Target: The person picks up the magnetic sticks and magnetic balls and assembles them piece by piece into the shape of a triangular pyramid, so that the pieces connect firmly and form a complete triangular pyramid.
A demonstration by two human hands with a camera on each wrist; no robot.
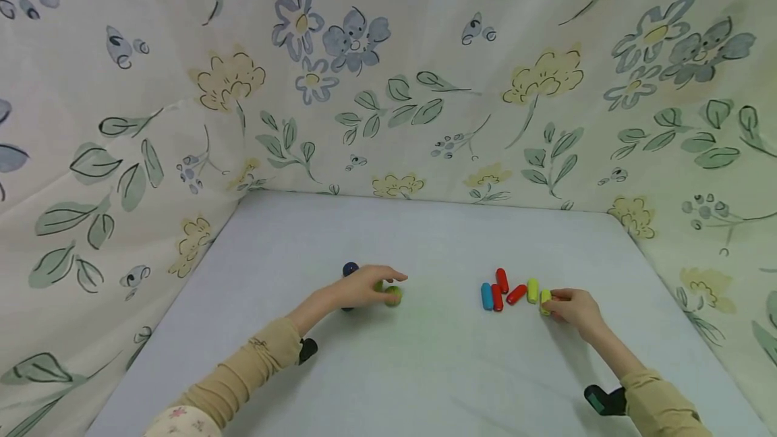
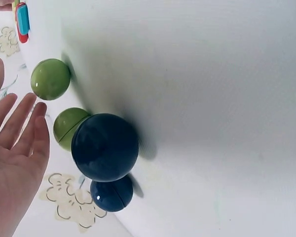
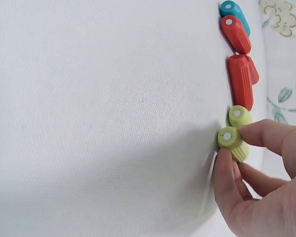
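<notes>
My left hand hovers over a small group of balls, its fingers loosely extended and holding nothing. Near its fingertips is a green ball; a second green ball sits beside a dark blue ball, with another dark blue ball beyond. On the other side, my right hand pinches a short yellow-green ribbed rod between thumb and fingers. This rod has a pale round dot on its end. Right against it lies another yellow-green rod.
Several red rods, one of them a red rod lying slanted, and a blue rod lie left of the yellow-green pair. The white table is bordered at back and sides by a floral cloth.
</notes>
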